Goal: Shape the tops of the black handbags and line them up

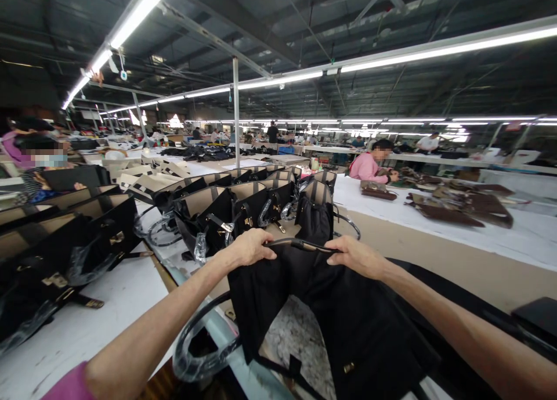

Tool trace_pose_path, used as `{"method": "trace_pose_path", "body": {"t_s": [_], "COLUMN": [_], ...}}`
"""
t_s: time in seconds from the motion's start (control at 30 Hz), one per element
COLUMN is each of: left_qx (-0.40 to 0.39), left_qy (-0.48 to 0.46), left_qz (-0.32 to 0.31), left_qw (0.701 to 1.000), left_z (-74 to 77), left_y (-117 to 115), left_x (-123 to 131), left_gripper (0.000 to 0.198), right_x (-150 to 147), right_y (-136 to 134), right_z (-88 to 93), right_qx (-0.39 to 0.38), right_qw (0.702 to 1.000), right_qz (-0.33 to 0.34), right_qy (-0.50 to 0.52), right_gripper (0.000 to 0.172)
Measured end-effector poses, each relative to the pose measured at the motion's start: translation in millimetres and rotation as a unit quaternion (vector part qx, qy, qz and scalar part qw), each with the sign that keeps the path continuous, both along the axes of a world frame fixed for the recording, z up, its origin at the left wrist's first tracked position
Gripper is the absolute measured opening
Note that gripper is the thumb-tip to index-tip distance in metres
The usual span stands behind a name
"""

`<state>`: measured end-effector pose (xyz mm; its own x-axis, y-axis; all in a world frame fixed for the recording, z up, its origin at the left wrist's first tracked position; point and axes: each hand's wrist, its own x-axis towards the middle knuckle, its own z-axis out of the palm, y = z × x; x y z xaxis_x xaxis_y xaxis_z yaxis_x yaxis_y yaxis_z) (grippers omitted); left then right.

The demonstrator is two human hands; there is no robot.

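A black handbag (365,319) hangs between my hands at the table edge. My left hand (253,247) pinches one end of its dark top edge (300,245), thumb and fingers closed. At the other end, my right hand (357,257) grips the same edge. One plastic-wrapped handle (204,356) loops out at the bag's lower left. A small gold fitting (349,367) sits low on the black material. Mottled grey material (300,336) shows through the gap in the middle. Just beyond my hands stands another black bag (314,217).
Rows of black bags with tan linings (209,202) stand ahead, and more (108,237) fill the left table. A co-worker in pink (368,166) leans over brown pieces (470,202) at the right. Another masked person (47,168) is at the far left. A metal post (236,112) rises ahead.
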<state>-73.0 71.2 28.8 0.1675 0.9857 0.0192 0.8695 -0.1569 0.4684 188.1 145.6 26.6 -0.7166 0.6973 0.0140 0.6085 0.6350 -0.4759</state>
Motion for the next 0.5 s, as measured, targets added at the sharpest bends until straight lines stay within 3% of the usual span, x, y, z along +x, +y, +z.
{"method": "trace_pose_path", "body": {"t_s": [0.1, 0.17, 0.4, 0.5], "left_qx": [0.046, 0.068, 0.007, 0.028], "left_qy": [0.091, 0.099, -0.083, -0.084], "left_qz": [0.019, 0.005, -0.08, -0.083], "left_qw": [0.995, 0.993, 0.993, 0.993], "left_z": [4.8, 4.1, -7.8, -9.0], "left_y": [10.5, 18.3, 36.8, 37.9], "left_x": [14.7, 23.8, 31.0, 31.4], "left_gripper": [0.023, 0.023, 0.028, 0.026], "right_x": [-0.9, -1.2, 0.8, -0.2], "right_y": [-2.9, -6.1, -11.9, -14.6], "right_z": [0.0, 1.0, 3.8, 3.9], "right_qx": [-0.005, -0.003, 0.007, 0.028], "right_qw": [1.0, 1.0, 1.0, 0.999], "right_qz": [-0.003, -0.004, -0.007, -0.014], "right_qy": [0.001, -0.002, -0.007, -0.02], "right_gripper": [0.013, 0.01, 0.006, 0.006]}}
